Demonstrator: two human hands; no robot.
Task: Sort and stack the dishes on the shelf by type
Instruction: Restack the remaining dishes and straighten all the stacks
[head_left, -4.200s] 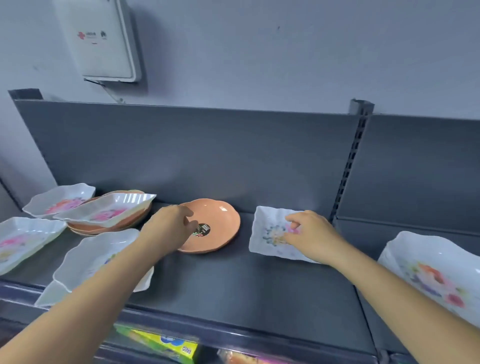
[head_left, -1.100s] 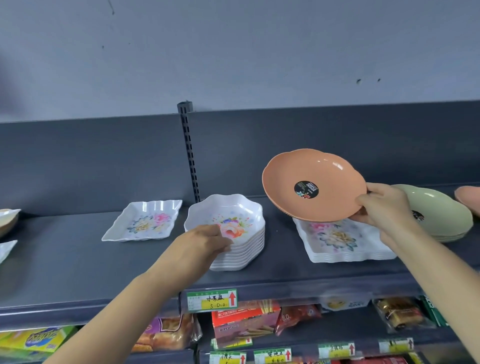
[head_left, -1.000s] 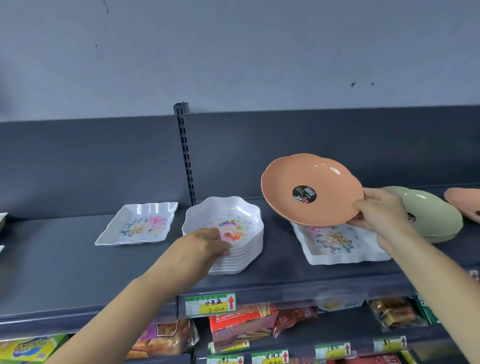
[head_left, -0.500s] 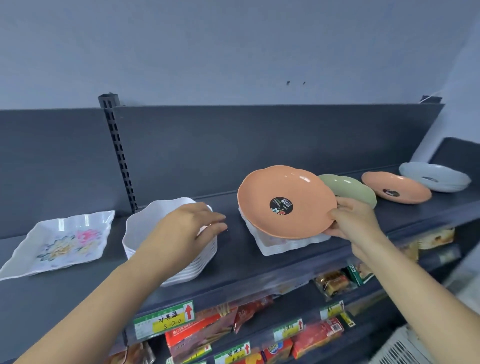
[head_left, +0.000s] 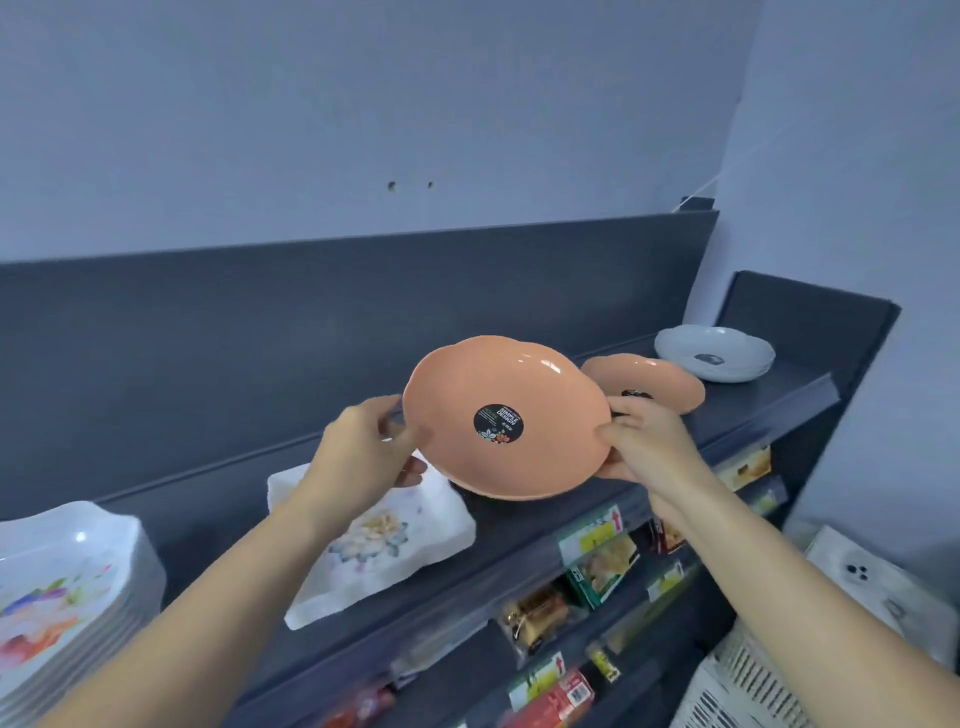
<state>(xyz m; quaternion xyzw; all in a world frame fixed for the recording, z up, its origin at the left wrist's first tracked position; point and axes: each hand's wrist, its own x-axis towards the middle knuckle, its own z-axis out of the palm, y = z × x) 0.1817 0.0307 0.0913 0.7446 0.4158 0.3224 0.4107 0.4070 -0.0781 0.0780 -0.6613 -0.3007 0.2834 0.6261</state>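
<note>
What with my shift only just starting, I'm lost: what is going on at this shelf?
A person is sorting dishes. The left hand and right hand both grip the rim of a round orange plate with a black sticker, holding it tilted above the dark grey shelf. A matching orange plate lies on the shelf just behind it, beside pale grey round plates. A stack of white square floral dishes sits near the left hand.
</note>
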